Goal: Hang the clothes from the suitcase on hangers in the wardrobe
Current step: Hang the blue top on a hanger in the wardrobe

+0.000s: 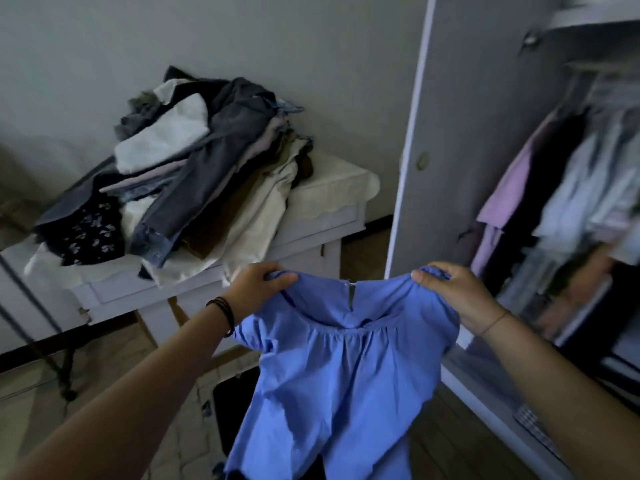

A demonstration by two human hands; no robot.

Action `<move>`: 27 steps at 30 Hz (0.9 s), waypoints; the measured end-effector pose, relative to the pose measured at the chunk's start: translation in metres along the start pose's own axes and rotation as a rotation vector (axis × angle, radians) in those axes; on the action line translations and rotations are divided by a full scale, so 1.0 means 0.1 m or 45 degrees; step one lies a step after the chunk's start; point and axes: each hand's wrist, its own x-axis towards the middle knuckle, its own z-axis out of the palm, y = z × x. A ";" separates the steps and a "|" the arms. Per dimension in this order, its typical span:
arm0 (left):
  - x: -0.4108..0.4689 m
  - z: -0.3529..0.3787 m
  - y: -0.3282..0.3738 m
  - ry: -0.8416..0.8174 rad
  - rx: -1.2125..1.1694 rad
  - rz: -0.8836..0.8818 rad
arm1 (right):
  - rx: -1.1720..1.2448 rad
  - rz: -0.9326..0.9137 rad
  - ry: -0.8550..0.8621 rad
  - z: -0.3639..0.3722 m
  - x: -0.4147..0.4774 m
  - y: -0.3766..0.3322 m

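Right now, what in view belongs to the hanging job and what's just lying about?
Job:
- blue top, held at the shoulders by the left hand and right hand
- wardrobe, door open, clothes on the rail
- dark suitcase below, mostly hidden

Lying about:
- clothes pile on the white table; may be waiting its turn, cannot tell
- cream cloth under it
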 end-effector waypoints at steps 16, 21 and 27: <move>1.20 2.19 1.98 -0.372 -0.585 0.252 | -0.064 -0.075 0.654 -2.55 -0.19 0.16; 1.59 2.86 2.51 -0.431 -0.683 0.321 | -0.073 -0.056 0.849 -3.27 -0.04 0.23; 2.04 3.42 3.23 -0.573 -0.769 0.431 | -0.081 -0.018 1.050 -3.95 0.24 0.27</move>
